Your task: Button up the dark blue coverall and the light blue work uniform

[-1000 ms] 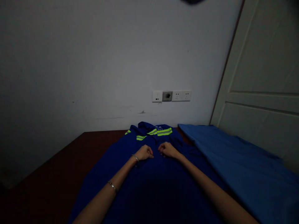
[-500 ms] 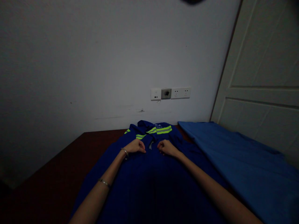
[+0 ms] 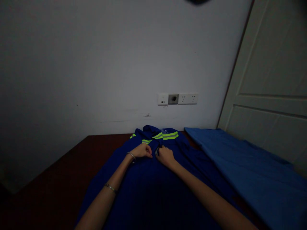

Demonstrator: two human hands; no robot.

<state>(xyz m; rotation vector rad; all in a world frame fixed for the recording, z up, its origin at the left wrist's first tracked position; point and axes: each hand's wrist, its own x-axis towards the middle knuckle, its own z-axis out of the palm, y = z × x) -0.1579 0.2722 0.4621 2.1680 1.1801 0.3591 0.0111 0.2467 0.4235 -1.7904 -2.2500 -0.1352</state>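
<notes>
A dark blue work jacket (image 3: 144, 179) with yellow-green and grey reflective stripes lies spread out in front of me, its collar end towards the wall. My left hand (image 3: 143, 150) is closed in a pinch on the cloth just left of the jacket's middle, below the chest stripe. Across from it, my right hand (image 3: 165, 155) has its fingers curled on the front of the jacket, beside a small light patch at the middle. Dim light hides exactly what the fingertips grip. Two bracelets circle my left arm.
The jacket lies on a dark red-brown surface (image 3: 69, 169). To the right, a lighter blue cloth (image 3: 240, 163) is spread beside it. Behind stands a pale wall (image 3: 120, 64) with a row of sockets (image 3: 187, 98). A panelled white door (image 3: 271, 70) rises at the right.
My right hand has moved left to the middle of the jacket, covering part of the light patch. My left hand stays almost in place. The view has shifted slightly.
</notes>
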